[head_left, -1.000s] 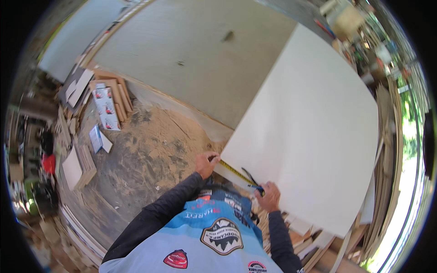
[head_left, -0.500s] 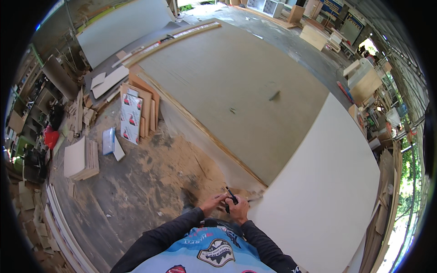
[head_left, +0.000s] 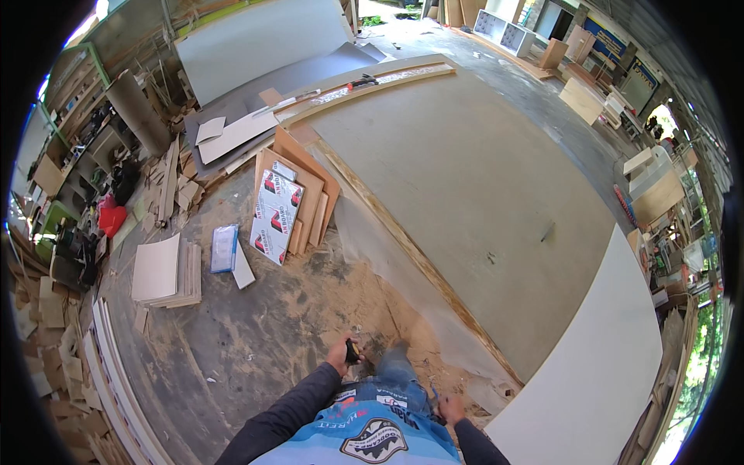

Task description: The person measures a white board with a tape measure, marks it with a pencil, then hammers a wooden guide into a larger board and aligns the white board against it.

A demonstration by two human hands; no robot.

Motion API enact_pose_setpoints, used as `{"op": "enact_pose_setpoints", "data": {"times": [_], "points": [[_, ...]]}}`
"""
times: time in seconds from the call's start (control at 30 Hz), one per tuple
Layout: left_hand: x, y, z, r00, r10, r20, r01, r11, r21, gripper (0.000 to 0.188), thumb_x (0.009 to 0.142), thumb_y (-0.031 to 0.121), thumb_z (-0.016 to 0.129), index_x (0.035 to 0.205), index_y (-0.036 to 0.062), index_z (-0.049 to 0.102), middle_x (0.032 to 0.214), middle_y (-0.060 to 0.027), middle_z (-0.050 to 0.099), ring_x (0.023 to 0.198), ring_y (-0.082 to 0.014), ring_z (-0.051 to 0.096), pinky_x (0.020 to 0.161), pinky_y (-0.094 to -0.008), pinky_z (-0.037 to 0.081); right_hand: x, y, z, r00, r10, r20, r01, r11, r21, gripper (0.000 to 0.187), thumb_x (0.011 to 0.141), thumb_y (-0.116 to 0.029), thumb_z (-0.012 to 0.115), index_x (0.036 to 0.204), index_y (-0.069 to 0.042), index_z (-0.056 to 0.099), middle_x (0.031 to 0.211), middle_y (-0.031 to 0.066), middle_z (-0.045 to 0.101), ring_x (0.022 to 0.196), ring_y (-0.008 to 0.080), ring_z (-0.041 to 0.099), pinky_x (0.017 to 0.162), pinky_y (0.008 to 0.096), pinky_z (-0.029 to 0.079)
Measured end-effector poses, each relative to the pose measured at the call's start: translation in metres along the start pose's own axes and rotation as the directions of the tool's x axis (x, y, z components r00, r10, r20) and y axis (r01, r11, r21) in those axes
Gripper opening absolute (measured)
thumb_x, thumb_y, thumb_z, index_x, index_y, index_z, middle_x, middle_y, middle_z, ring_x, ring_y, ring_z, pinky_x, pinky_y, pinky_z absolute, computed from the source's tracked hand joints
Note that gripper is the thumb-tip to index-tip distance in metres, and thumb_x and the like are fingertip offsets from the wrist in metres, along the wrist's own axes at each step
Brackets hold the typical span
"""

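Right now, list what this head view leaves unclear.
All in the head view:
- Left hand: its fingers cover part of the dark object it holds.
- Right hand: too small to tell what, if anything, it grips.
- White panel: its near end is cut off by the picture's lower edge.
- Brown boards: partly hidden behind the patterned board.

Dark workshop floor (head_left: 182,353) strewn with sawdust (head_left: 380,298), cluttered shelves (head_left: 77,116) at left, daylight (head_left: 690,426) through the right-hand opening (head_left: 706,341)
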State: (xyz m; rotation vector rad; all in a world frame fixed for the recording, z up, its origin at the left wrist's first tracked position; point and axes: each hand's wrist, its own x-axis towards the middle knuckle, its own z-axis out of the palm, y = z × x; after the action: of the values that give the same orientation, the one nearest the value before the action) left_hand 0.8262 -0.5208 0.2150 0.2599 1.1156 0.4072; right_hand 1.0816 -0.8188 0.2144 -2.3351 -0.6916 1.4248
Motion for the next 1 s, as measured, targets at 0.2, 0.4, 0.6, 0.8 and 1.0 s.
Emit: {"op": "enact_pose_setpoints", "data": {"times": [0.2, 0.4, 0.6, 0.8, 1.0], "points": [[0.029, 0.07, -0.015, 0.994, 0.047, -0.097, -0.059, 0.991, -0.124, 0.038, 0.09, 0.046, 0.052, 0.092, 0.0079, 0.055, 0.073, -0.0128, 0.062, 0.058, -0.0276, 0.061, 0.051, -0.0363, 0.049, -0.046, -0.058, 0.002, 0.988, -0.149, 0.035, 0.135, 0.955, 0.265, 0.027, 0.085, -0.029, 0.058, 0.087, -0.004, 0.07, 0.083, 0.0171, 0.068, 0.078, 0.0258, 0.066, 0.076, 0.0348, 0.05], [0.072, 0.167, -0.005, 0.995, 0.081, -0.055, -0.085, 0.993, -0.085, 0.041, 0.09, 0.047, 0.052, 0.095, 0.0069, 0.055, 0.074, -0.0138, 0.063, 0.059, -0.0277, 0.063, 0.051, -0.037, 0.05, 0.065, -0.147, 0.015, 0.995, -0.078, -0.056, 0.086, 0.981, 0.174, 0.031, 0.085, -0.033, 0.057, 0.087, -0.004, 0.069, 0.083, 0.0191, 0.067, 0.08, 0.0299, 0.065, 0.075, 0.0377, 0.049], [0.073, 0.297, 0.001, 0.952, 0.257, -0.165, -0.255, 0.966, 0.031, 0.039, 0.088, 0.042, 0.057, 0.091, 0.0032, 0.057, 0.07, -0.0148, 0.063, 0.055, -0.0261, 0.063, 0.047, -0.0335, 0.049, 0.174, -0.233, 0.015, 0.998, -0.056, 0.041, 0.056, 0.998, -0.014, 0.035, 0.086, -0.036, 0.056, 0.087, -0.004, 0.068, 0.084, 0.0212, 0.066, 0.081, 0.0341, 0.065, 0.074, 0.0405, 0.049], [0.09, 0.426, -0.015, 0.811, 0.547, -0.207, -0.498, 0.832, 0.245, 0.033, 0.087, 0.032, 0.063, 0.076, 0.0015, 0.059, 0.065, -0.0094, 0.06, 0.053, -0.0207, 0.06, 0.049, -0.0309, 0.048, 0.265, -0.309, 0.003, 0.979, -0.179, 0.095, 0.197, 0.948, -0.251, 0.039, 0.086, -0.039, 0.054, 0.088, -0.003, 0.067, 0.085, 0.0233, 0.065, 0.083, 0.0382, 0.064, 0.073, 0.0434, 0.049], [0.122, 0.569, 0.073, 0.472, 0.861, 0.189, -0.522, 0.099, 0.847, 0.029, 0.082, 0.033, 0.066, 0.086, 0.0036, 0.067, 0.072, -0.0131, 0.064, 0.071, -0.025, 0.066, 0.067, -0.0351, 0.049, 0.298, -0.535, -0.054, 0.866, -0.496, 0.07, 0.501, 0.856, -0.132, 0.034, 0.089, -0.033, 0.057, 0.083, -0.001, 0.067, 0.07, 0.0166, 0.064, 0.063, 0.0257, 0.063, 0.061, 0.0374, 0.048]]}}
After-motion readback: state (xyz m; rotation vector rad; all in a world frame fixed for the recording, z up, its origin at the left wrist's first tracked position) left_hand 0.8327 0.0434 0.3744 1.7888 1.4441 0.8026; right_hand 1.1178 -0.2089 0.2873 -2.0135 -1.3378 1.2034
